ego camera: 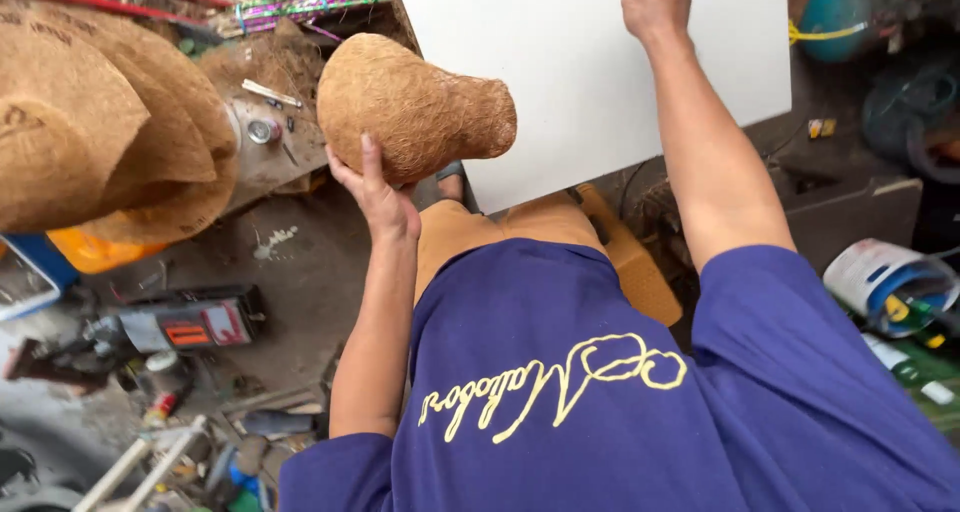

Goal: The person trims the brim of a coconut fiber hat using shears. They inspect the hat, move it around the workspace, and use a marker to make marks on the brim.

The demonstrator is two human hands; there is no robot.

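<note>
The left hand [385,197] is cupping a brown, rounded coconut-fibre form [415,107] from below, fingers clamped against it. The right hand [655,2] is gripping the far edge of a flat white board [560,82]. The loosely propped form could be slipping off sideways.

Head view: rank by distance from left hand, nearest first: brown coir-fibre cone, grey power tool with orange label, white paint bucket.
1. Brown coir-fibre cone: held in the left hand.
2. Grey power tool with orange label: floor, lower left.
3. White paint bucket: far right edge.
</note>
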